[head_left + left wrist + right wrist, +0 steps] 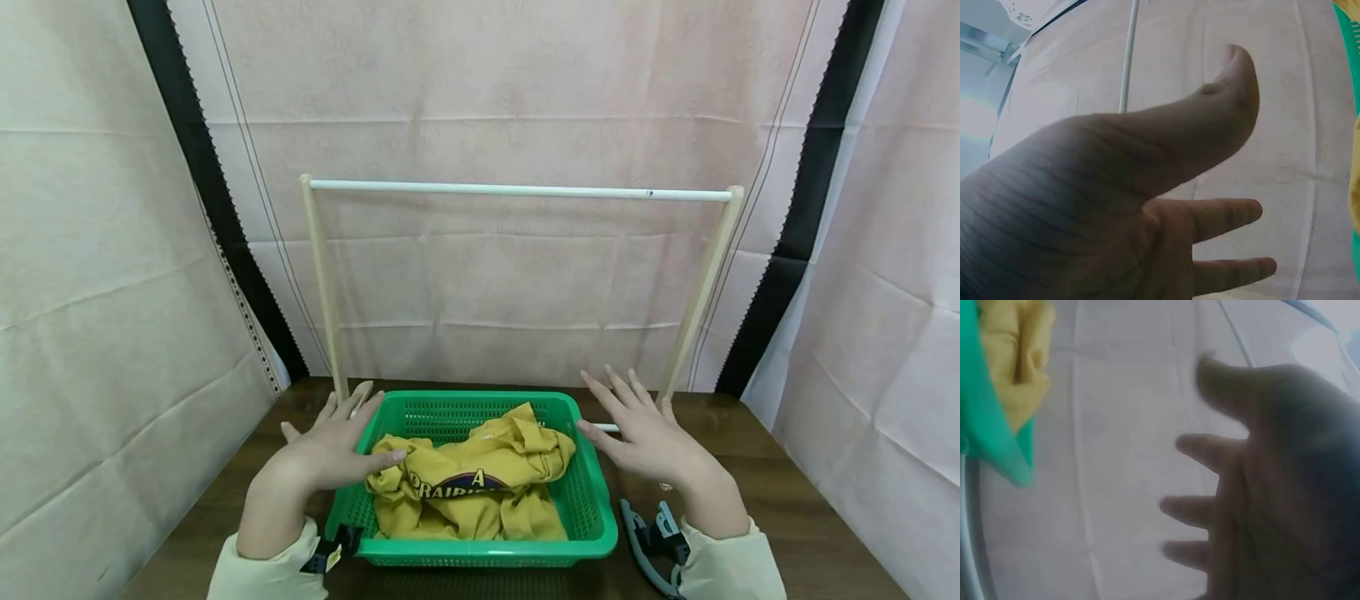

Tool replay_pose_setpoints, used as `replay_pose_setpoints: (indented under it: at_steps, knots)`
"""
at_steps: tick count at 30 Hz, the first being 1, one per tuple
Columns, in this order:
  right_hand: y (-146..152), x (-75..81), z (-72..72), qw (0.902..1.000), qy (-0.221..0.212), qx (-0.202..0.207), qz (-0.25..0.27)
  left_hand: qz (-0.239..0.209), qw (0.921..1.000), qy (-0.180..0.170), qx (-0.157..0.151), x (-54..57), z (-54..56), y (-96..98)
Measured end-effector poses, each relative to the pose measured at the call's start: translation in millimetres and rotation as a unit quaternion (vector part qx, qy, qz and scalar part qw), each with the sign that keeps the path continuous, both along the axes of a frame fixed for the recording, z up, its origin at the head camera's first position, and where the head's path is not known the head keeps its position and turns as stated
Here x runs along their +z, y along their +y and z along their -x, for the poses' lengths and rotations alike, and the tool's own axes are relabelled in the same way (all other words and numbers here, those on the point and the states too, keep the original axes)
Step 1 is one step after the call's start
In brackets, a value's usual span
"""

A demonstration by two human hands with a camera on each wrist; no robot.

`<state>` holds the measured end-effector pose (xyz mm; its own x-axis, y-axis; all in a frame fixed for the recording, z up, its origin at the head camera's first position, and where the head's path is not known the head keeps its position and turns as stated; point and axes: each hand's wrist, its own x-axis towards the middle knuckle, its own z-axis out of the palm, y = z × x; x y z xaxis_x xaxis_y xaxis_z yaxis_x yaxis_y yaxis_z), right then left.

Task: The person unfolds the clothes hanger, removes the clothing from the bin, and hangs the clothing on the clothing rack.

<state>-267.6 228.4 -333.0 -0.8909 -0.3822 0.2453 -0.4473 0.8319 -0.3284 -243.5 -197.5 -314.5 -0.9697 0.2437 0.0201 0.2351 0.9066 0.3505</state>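
A green plastic basket holds a crumpled yellow garment with a dark printed emblem and lettering. My left hand is spread at the basket's left side, its thumb overlapping the garment in the head view. In the left wrist view the left thumb and two fingers stretch out with nothing between them. On the basket's right, my right hand has its fingers spread and holds nothing. The right wrist view has this hand apart from the basket and the yellow cloth.
Behind the basket stands a rack with a white top bar and two cream posts. Beside my right wrist lies a curved grey-blue plastic piece, partly hidden. Pale cloth walls surround the dark wooden table.
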Motion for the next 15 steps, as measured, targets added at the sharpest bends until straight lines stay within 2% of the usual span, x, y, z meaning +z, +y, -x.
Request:
replay_pose_setpoints:
  at_steps: [3,5,7,11,15]
  knots:
    - [12,3.2,-0.5,0.9988,-0.036,0.024,0.021,-0.041,0.9987,0.012,-0.027,1.6,2.6,-6.8]
    - [22,3.2,1.4,0.9964,-0.066,0.037,0.038,-0.078,0.9951,0.028,-0.054,2.1,5.1,-16.1]
    - [33,1.4,3.8,0.9932,-0.101,0.033,0.046,-0.104,0.9914,0.04,-0.068,1.8,7.5,-28.2]
    - [57,-10.3,13.5,0.9874,-0.15,0.016,0.047,-0.128,0.9891,0.04,-0.061,-3.4,15.7,-54.4]
    - [80,-31.7,22.7,0.9671,-0.243,0.015,0.076,-0.138,0.9885,0.016,-0.06,-14.0,28.4,-71.2]
